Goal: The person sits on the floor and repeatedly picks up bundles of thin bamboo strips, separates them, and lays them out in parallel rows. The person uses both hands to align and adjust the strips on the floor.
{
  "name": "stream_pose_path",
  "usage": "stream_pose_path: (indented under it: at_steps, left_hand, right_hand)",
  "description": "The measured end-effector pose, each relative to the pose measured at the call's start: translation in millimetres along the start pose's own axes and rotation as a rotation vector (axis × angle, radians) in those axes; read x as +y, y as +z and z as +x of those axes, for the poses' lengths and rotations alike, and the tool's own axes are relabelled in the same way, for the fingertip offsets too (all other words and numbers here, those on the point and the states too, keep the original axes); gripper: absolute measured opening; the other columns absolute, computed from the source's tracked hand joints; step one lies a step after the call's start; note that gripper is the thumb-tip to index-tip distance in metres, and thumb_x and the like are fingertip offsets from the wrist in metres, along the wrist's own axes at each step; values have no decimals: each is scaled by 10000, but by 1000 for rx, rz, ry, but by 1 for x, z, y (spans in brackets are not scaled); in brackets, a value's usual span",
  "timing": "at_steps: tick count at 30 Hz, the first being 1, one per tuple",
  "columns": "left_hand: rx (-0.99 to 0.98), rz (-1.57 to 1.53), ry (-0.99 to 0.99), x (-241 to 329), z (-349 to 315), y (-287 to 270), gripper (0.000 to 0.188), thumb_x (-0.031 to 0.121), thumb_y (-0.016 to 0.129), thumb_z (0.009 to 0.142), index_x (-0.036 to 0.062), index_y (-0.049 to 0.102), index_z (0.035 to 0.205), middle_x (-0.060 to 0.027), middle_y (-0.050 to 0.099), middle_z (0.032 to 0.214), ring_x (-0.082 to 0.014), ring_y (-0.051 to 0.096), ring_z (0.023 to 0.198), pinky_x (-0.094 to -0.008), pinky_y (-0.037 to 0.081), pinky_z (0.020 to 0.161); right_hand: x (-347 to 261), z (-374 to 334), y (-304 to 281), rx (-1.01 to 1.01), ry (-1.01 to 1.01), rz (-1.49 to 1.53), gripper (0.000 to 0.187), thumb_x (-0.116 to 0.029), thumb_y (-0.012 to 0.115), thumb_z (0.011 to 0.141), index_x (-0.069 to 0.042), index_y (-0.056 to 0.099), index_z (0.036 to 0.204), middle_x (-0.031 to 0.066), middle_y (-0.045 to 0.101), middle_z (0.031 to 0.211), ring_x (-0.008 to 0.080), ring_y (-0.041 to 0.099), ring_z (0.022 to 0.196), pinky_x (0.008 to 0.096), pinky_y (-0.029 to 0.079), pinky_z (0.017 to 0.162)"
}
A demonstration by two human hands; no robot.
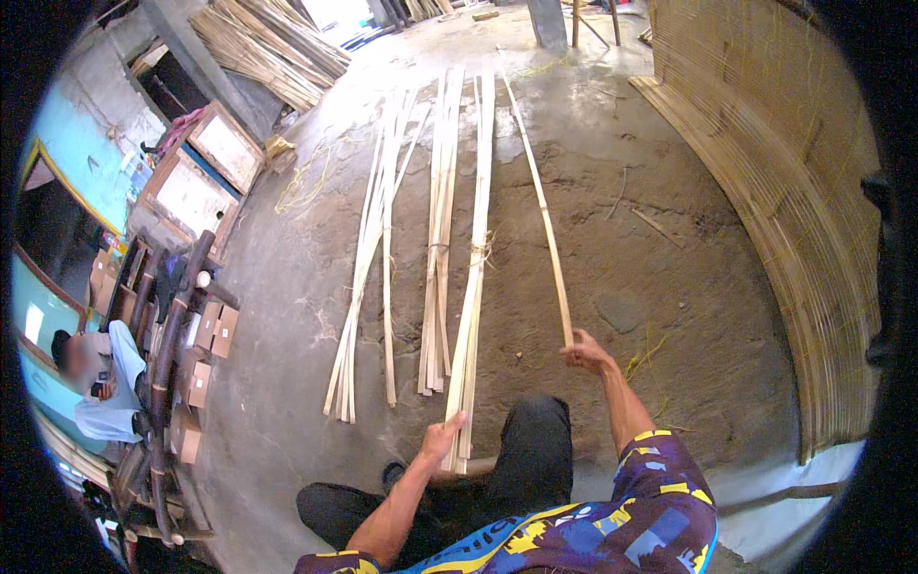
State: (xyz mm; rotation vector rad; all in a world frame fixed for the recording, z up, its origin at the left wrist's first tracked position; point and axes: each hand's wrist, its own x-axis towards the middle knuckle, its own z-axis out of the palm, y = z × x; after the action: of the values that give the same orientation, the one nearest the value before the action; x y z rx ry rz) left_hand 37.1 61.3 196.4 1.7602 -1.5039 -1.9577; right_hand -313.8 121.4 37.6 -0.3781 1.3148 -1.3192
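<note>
My right hand [585, 355] grips the near end of a single long bamboo strip [541, 203] that runs away from me across the concrete floor. My left hand [442, 437] rests with loose fingers on the near end of a tied bundle of bamboo strips [475, 258] lying on the floor. Left of that bundle lie a second flat bundle [441, 230] and a looser spread of thin strips [373, 239]. My knee in dark trousers [535, 440] sits between the two hands.
A woven bamboo mat panel [775, 163] curves along the right side. Stacked bamboo slats [273, 43] lie at the far left. Wooden framed boxes [206, 172], cardboard boxes [206, 335] and a dark bamboo bench [167, 364] line the left wall, where a seated person [100, 383] is.
</note>
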Motion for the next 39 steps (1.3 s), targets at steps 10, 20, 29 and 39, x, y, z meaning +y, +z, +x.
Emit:
stream_pose_path:
  at_steps: [10, 20, 29, 39]
  left_hand:
    - [-177, -276, 143, -9, 25, 20, 275, 239, 494, 847, 10, 544, 990, -27, 563, 873, -105, 515, 775, -280, 430, 684]
    - [58, 596, 453, -43, 20, 76, 449, 391, 520, 759, -42, 545, 873, -246, 571, 773, -397, 556, 774, -445, 442, 682]
    - [-532, 220, 648, -67, 35, 35, 667, 454, 486, 764, -92, 388, 1134, -280, 493, 1072, -354, 500, 995, -394, 373, 864]
    - [0, -635, 278, -10, 50, -81, 434, 443, 359, 871, 84, 441, 1101, -26, 526, 837, -138, 537, 672, -250, 446, 595]
  right_hand:
    - [-106, -15, 122, 444, -522, -207, 288, -198, 411, 882, -19, 408, 1108, -10, 409, 559, 72, 389, 429, 216, 331, 365]
    - [-65, -49, 188, 205, -108, -119, 179, -115, 383, 855, -15, 424, 998, 26, 452, 632, 91, 413, 432, 223, 349, 361]
    - [-56, -37, 260, 369, -594, -455, 221, -147, 426, 853, 6, 448, 1012, 1, 433, 607, 61, 391, 461, 204, 325, 377]
    - [-31, 14, 374, 144, -134, -378, 195, -185, 456, 850, -9, 534, 877, 15, 474, 586, 77, 440, 471, 229, 347, 369]
